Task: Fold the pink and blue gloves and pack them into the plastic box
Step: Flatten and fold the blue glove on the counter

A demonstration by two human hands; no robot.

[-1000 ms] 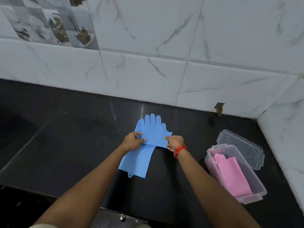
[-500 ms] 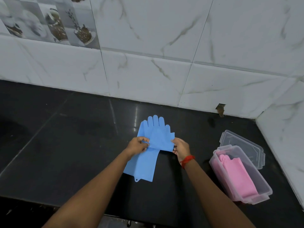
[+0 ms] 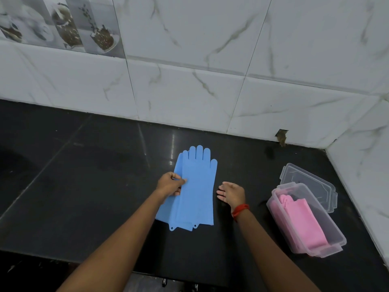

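Observation:
The blue gloves [image 3: 195, 190] lie flat and stacked on the black counter [image 3: 84, 186], fingers pointing at the wall, cuffs toward me. My left hand [image 3: 170, 184] pinches the left edge of the top glove near its middle. Just to the right of the gloves hovers my right hand [image 3: 231, 192], fingers apart, holding nothing. The clear plastic box [image 3: 332, 239] stands at the right with the folded pink gloves [image 3: 299, 220] inside it.
The box's clear lid [image 3: 309, 182] lies behind the box, partly under it. White marble wall tiles [image 3: 189, 91] run along the back, and a side wall [image 3: 366, 165] closes the right. The counter's front edge [image 3: 105, 264] is near me.
The top blue glove, held bunched between both hands before, now lies spread full length over the other glove. My right hand has let go and moved off to the right.

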